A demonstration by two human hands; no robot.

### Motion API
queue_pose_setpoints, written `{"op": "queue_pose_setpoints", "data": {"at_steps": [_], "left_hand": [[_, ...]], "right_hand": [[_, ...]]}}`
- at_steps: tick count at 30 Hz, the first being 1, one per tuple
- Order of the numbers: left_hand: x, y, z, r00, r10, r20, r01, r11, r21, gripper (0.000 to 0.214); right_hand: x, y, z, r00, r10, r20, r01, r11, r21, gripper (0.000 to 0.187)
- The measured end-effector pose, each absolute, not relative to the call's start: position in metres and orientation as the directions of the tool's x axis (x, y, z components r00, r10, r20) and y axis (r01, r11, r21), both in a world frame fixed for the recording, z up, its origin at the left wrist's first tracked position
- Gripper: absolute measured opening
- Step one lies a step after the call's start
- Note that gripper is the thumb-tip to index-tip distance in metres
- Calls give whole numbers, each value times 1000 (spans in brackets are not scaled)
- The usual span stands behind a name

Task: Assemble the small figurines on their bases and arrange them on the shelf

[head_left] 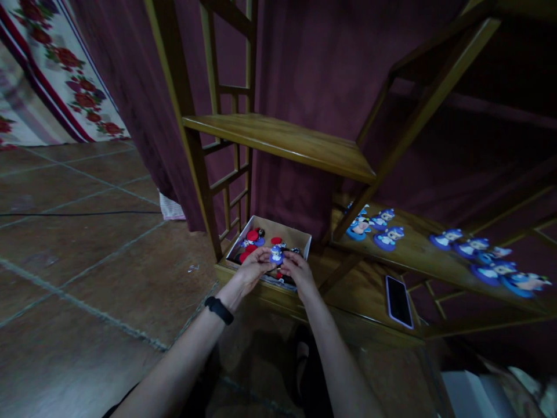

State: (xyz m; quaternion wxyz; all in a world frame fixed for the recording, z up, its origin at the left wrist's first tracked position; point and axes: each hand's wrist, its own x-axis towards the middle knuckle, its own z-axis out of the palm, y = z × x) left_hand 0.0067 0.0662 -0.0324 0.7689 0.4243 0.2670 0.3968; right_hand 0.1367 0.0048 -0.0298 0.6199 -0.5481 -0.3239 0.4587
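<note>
Between my two hands is a small purple-and-white figurine [276, 255] on a round purple base, held upright above an open cardboard box [298, 231]. My left hand [256, 268], with a black band on its wrist, grips the figurine's left side. On the other side, the fingers of my right hand [296, 268] are closed at its edge. Inside the box lie several figurines with red round bases [252, 235] and a purple one [258, 242]. My hands hide part of the box's contents.
Several purple and blue figurines [389, 237] stand on the wooden shelf [418, 255] to the right. A phone [399, 302] lies on the lower board. Above the box juts a wooden shelf board [278, 139], beside an upright post [191, 151]. Behind hangs a purple curtain [300, 75].
</note>
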Motion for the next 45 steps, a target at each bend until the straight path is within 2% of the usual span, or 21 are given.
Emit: {"op": "queue_pose_setpoints", "data": {"at_steps": [5,9,13,16,21,33,42,45], "left_hand": [[7,61,-24,575,816,-64,-376,332,865,39],[6,58,-19,590,804,-73,-379,356,854,33],[5,58,-18,576,815,-62,-400,347,848,30],[4,59,-18,566,823,-57,-408,339,848,36],[2,60,-13,582,811,-67,-351,324,878,35],[-3,58,0,517,854,66,-269,89,959,25],[-13,62,9,607,794,-24,-171,160,972,30],[-16,63,11,614,789,-25,-137,138,981,29]], "right_hand": [[138,3,-25,354,925,-139,-308,-25,-951,32],[139,2,-24,338,933,-121,-315,-9,-949,30],[138,2,-22,354,931,-93,-279,10,-960,29],[137,2,-20,367,930,-22,-216,62,-974,29],[138,3,-16,338,939,69,-108,112,-988,29],[142,-1,-10,236,941,244,78,232,-970,18],[145,-3,-8,157,952,262,91,250,-964,18],[145,-2,-10,129,962,239,98,228,-969,20]]}}
